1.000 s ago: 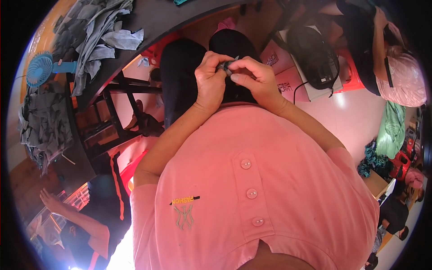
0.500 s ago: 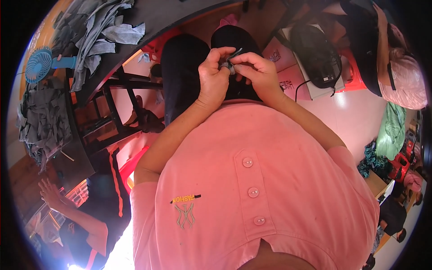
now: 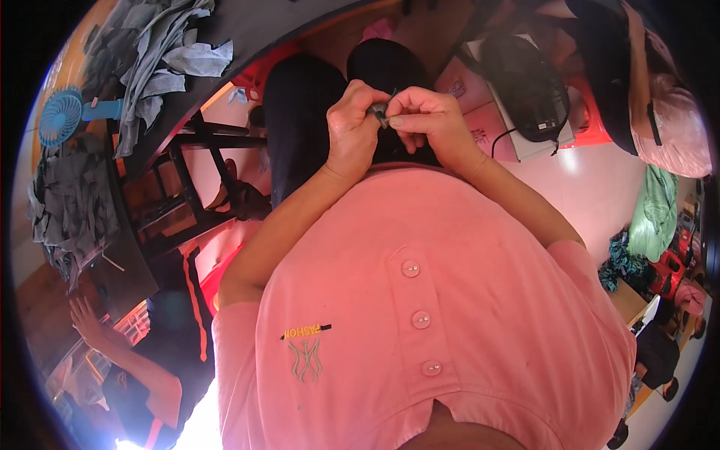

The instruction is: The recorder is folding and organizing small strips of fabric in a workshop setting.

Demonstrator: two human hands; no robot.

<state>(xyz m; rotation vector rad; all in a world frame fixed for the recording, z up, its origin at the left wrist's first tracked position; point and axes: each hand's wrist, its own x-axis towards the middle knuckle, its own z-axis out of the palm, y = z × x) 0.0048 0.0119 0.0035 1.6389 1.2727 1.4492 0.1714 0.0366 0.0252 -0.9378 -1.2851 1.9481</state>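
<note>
My two hands meet above my dark-trousered lap. A small grey bunched piece of cloth (image 3: 380, 112) is pinched between them, mostly hidden by the fingers. My left hand (image 3: 352, 129) is closed on its left side, thumb and forefinger pressed together. From the other side my right hand (image 3: 431, 120) grips it with thumb and forefinger, the other fingers curled below. Grey cloth strips (image 3: 199, 58) of a similar colour lie heaped on the dark table at the upper left.
A blue handheld fan (image 3: 61, 116) lies by another grey cloth pile (image 3: 79, 206). Dark stool legs (image 3: 180, 180) stand left of my lap. To the right, a black bag (image 3: 525, 90) rests on boxes. Co-workers are at both sides, one with a raised hand (image 3: 88, 322).
My right hand has turned and its fingers have curled closer around the cloth. The dark end that stuck up above the fingers shows less now. My left hand has barely moved.
</note>
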